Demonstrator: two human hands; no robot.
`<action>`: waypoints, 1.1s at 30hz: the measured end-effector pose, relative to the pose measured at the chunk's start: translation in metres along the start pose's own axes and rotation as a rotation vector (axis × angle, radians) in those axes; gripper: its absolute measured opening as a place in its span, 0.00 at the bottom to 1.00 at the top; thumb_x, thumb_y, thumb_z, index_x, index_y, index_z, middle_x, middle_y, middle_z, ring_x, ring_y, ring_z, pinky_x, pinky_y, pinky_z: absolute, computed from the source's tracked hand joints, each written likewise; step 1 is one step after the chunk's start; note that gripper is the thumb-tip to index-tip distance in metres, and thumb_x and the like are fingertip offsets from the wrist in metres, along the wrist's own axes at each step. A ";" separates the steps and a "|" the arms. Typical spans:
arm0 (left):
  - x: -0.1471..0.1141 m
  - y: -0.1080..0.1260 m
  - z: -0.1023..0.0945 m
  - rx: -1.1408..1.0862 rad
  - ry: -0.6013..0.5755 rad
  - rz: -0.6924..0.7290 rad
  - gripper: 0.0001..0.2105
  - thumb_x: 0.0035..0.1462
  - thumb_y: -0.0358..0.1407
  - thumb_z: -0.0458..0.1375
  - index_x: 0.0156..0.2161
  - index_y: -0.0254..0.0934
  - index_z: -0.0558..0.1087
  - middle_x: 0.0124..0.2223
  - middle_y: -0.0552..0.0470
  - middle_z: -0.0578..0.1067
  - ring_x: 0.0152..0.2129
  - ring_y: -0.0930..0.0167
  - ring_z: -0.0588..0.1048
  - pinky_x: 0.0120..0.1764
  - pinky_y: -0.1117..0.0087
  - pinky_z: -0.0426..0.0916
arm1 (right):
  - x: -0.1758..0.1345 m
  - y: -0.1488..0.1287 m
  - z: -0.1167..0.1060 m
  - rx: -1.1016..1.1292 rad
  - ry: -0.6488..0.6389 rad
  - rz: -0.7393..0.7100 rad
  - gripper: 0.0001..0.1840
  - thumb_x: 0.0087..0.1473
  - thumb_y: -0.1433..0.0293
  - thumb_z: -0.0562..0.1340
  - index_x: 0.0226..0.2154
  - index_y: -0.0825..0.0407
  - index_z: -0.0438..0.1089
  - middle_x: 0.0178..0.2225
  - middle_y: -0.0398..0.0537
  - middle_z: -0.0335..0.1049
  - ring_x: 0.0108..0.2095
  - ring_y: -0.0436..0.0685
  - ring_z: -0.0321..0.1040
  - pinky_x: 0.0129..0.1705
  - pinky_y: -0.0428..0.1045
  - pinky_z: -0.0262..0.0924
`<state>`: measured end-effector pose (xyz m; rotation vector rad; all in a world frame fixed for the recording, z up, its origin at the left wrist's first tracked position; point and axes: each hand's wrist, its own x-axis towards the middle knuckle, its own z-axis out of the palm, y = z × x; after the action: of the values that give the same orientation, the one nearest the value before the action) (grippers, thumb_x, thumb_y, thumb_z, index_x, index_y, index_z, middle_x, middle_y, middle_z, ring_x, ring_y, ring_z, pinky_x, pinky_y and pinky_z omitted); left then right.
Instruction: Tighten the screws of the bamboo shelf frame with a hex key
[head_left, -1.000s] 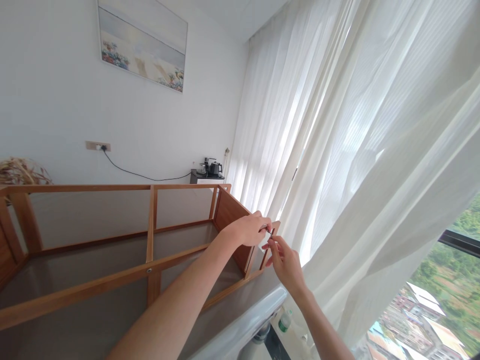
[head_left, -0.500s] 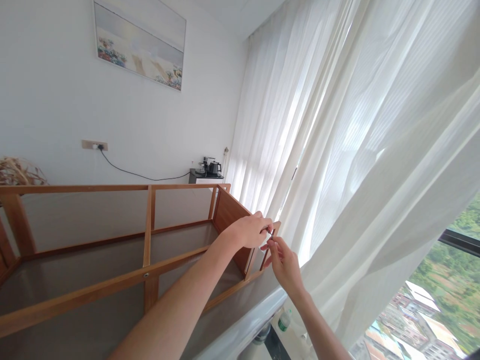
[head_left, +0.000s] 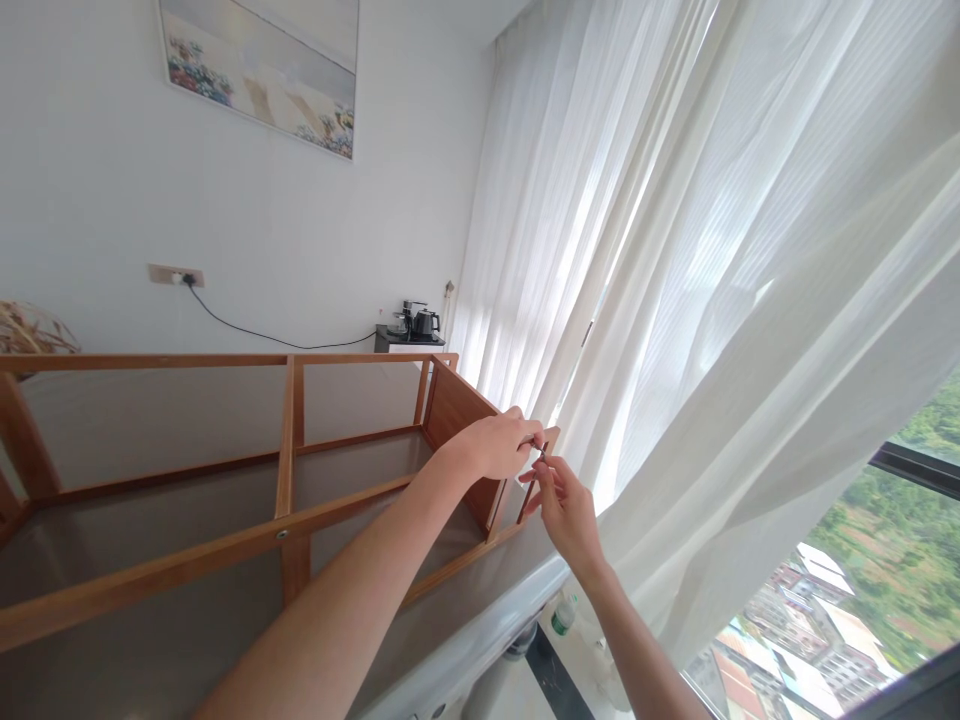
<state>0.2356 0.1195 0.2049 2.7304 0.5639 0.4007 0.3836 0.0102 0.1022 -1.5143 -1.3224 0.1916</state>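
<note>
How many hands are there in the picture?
2. The left hand is in front of the wooden frame's right end; the right hand is lower and further right. Both seem to pinch a small thin thing. No other hands show.

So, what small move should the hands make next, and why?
Perhaps turn the thin item slightly with the right hand while the left hand steadies it: both hands meet at it, near the wooden frame's end. It is too small to identify.
</note>
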 end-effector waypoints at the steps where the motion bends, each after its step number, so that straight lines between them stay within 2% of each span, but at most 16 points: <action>1: 0.000 0.000 0.000 0.002 0.000 -0.002 0.16 0.69 0.35 0.45 0.51 0.47 0.74 0.52 0.47 0.71 0.35 0.67 0.78 0.40 0.65 0.71 | 0.000 0.000 0.000 0.002 0.002 -0.002 0.25 0.68 0.45 0.52 0.44 0.48 0.69 0.41 0.50 0.81 0.21 0.52 0.76 0.26 0.47 0.69; 11: -0.001 0.002 0.000 0.011 0.005 -0.006 0.15 0.69 0.34 0.46 0.50 0.46 0.74 0.52 0.47 0.71 0.36 0.67 0.78 0.40 0.65 0.71 | 0.002 -0.003 0.002 -0.023 0.000 -0.012 0.25 0.68 0.45 0.52 0.43 0.47 0.69 0.40 0.48 0.81 0.19 0.51 0.72 0.26 0.47 0.68; 18: -0.001 0.000 0.000 -0.008 0.004 -0.002 0.14 0.68 0.35 0.46 0.50 0.47 0.74 0.51 0.49 0.71 0.34 0.68 0.77 0.38 0.65 0.71 | 0.001 -0.003 0.005 -0.013 0.047 0.003 0.27 0.67 0.43 0.51 0.44 0.47 0.68 0.42 0.50 0.81 0.20 0.53 0.73 0.27 0.48 0.69; 24: 0.001 0.001 0.002 -0.013 0.012 -0.010 0.14 0.68 0.36 0.47 0.49 0.46 0.74 0.50 0.49 0.72 0.34 0.68 0.77 0.36 0.66 0.70 | -0.001 0.000 0.003 -0.025 0.033 0.009 0.28 0.67 0.43 0.50 0.44 0.48 0.69 0.43 0.52 0.81 0.21 0.54 0.75 0.27 0.49 0.71; 33: 0.002 0.000 0.002 -0.012 0.011 -0.007 0.13 0.68 0.35 0.47 0.48 0.46 0.74 0.50 0.49 0.71 0.31 0.70 0.75 0.35 0.67 0.67 | -0.001 0.000 0.002 -0.033 0.014 -0.015 0.26 0.69 0.44 0.49 0.43 0.47 0.68 0.42 0.48 0.80 0.20 0.52 0.73 0.28 0.48 0.67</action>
<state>0.2378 0.1200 0.2031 2.7151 0.5719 0.4157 0.3824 0.0104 0.1010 -1.5307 -1.3309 0.1503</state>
